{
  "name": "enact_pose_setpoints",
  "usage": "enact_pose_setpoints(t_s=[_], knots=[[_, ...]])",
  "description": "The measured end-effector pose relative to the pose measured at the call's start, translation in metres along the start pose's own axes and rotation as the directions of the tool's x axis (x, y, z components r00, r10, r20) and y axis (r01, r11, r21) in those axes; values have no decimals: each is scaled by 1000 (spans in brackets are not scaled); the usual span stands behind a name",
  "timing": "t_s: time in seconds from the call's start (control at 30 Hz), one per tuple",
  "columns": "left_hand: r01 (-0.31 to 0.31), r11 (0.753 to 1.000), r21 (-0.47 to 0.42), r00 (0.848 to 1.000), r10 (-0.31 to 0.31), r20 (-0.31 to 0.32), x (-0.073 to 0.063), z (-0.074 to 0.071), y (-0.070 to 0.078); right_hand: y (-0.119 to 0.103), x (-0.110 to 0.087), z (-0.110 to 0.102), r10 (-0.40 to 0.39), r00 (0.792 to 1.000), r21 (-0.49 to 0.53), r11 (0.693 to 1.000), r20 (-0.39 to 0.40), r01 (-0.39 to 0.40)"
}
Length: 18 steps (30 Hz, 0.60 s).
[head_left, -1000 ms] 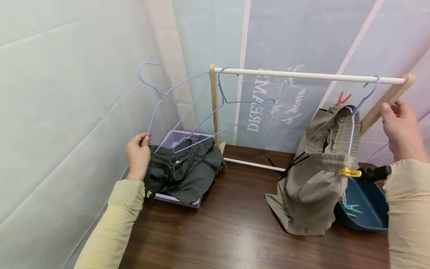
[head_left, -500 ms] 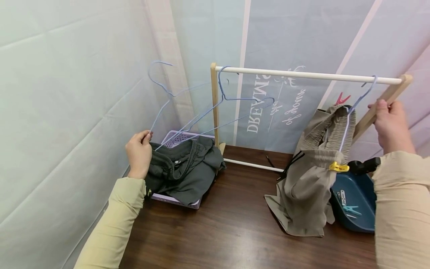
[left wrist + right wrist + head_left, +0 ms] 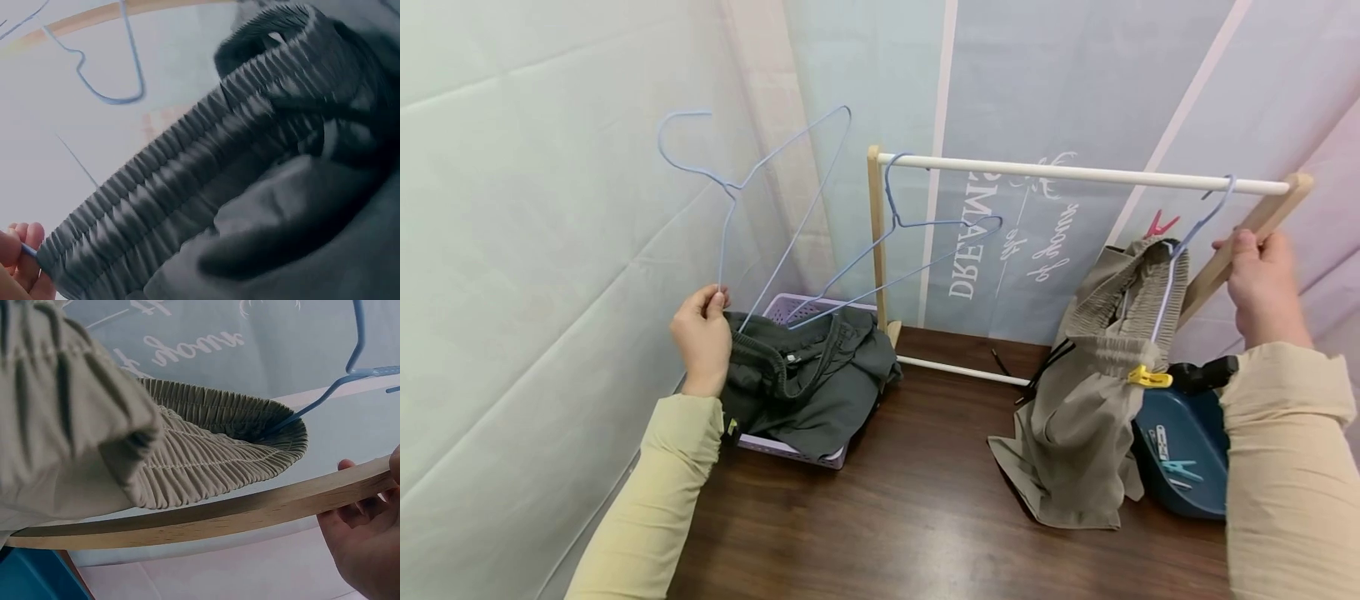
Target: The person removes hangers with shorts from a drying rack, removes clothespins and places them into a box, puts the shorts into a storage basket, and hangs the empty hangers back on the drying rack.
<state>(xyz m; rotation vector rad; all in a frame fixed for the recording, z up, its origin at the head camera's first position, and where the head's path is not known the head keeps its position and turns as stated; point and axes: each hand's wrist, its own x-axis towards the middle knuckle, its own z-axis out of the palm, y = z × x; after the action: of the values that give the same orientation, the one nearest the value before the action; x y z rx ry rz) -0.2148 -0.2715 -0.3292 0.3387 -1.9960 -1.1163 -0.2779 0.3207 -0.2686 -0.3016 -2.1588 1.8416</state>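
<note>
Dark worktop (image 3: 917,508) bears wooden rack (image 3: 1075,172). Taupe trousers (image 3: 1075,417) hang at rack's right end. Charcoal garment (image 3: 820,392) lies over lilac basket (image 3: 775,448). Blue hanger (image 3: 726,184) tilted, left of rack, lower end at garment's waistband (image 3: 162,187). Right hand (image 3: 1266,283): fingers wrapped round rack's right post (image 3: 1212,273). Left hand (image 3: 702,337): fingers pinching hanger beside waistband. Yellow clip (image 3: 1148,377) on trousers.

Creased left sleeve (image 3: 655,492), pale yellow; creased right sleeve (image 3: 1288,467), beige; 2 black wrist devices (image 3: 1204,376).

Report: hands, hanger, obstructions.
Left hand pinches hanger, low end at dark waistband. Right hand grips rack post. Second hanger hooked on rail close by, maybe in the way.
</note>
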Motion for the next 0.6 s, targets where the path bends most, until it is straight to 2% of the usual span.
enact_pose_setpoints(t_s=[0.2, 0.5, 0.6], knots=[[20, 990, -140, 1000, -23, -20, 2, 2, 11, 3, -1, 0, -29, 1000, 75, 997, -9, 30], [88, 959, -269, 996, -89, 11, 3, 5, 23, 6, 2, -3, -81, 997, 127, 989, 8, 79], [63, 970, -236, 998, -61, 15, 3, 5, 24, 6, 3, -4, -91, 996, 140, 986, 10, 89]])
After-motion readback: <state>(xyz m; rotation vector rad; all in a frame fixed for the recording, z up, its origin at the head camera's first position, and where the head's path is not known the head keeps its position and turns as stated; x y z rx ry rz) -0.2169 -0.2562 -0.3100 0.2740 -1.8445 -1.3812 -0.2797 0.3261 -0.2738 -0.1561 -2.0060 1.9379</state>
